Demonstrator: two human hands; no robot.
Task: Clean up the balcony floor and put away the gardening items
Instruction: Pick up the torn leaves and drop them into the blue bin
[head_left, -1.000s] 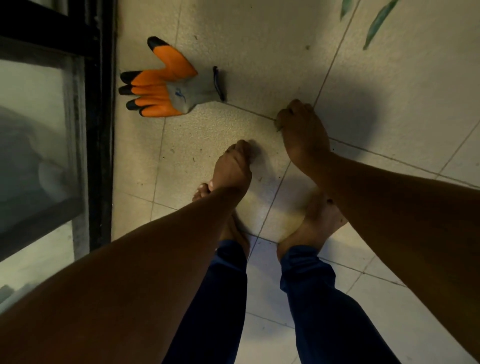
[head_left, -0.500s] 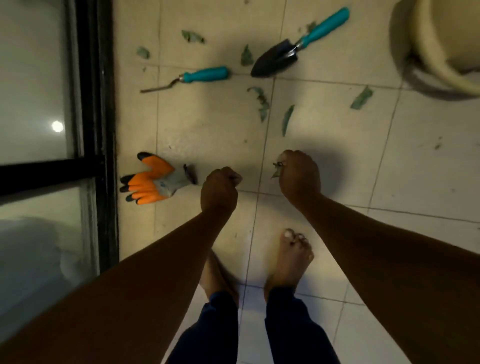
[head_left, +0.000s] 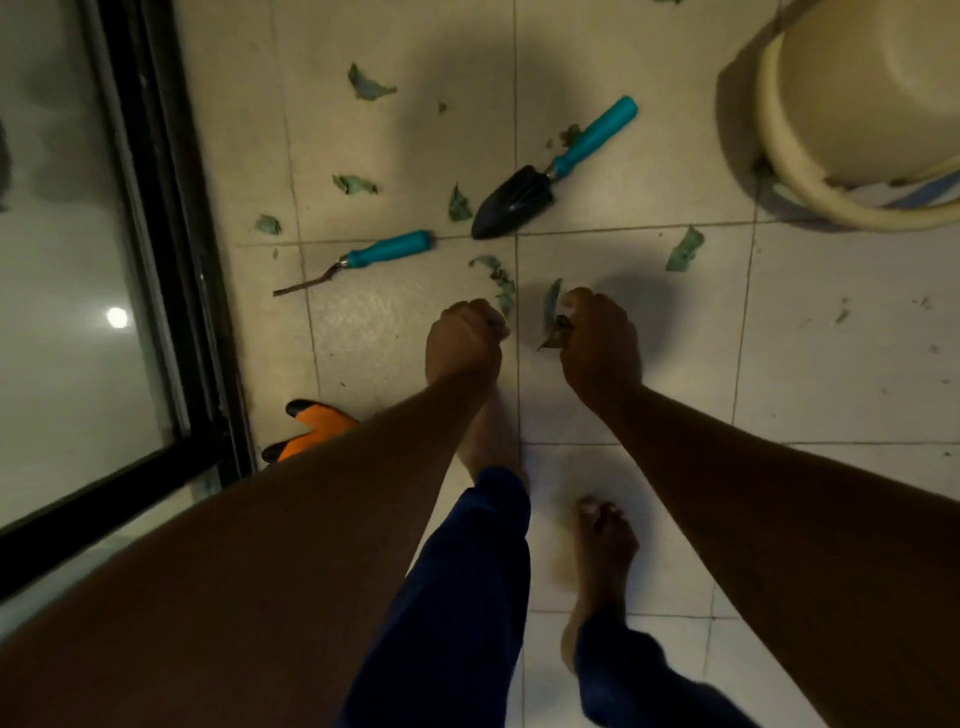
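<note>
My right hand is fisted around dry leaf scraps that poke out at its left side. My left hand is closed in a fist; whether it holds anything cannot be seen. Both hover over the tiled floor. Ahead lie a black trowel with a teal handle and a teal-handled weeding fork. Several green leaf pieces are scattered around them, one close to my hands. An orange and black glove lies by the door frame, partly hidden by my left forearm.
A beige plastic tub stands at the top right. A black-framed glass door runs along the left side. My bare feet and dark blue trouser legs are below my hands.
The view has moved forward over the floor: the trowel, fork and tub have come closer, and the glove has slid back under my left arm. Both hands stay fisted.
</note>
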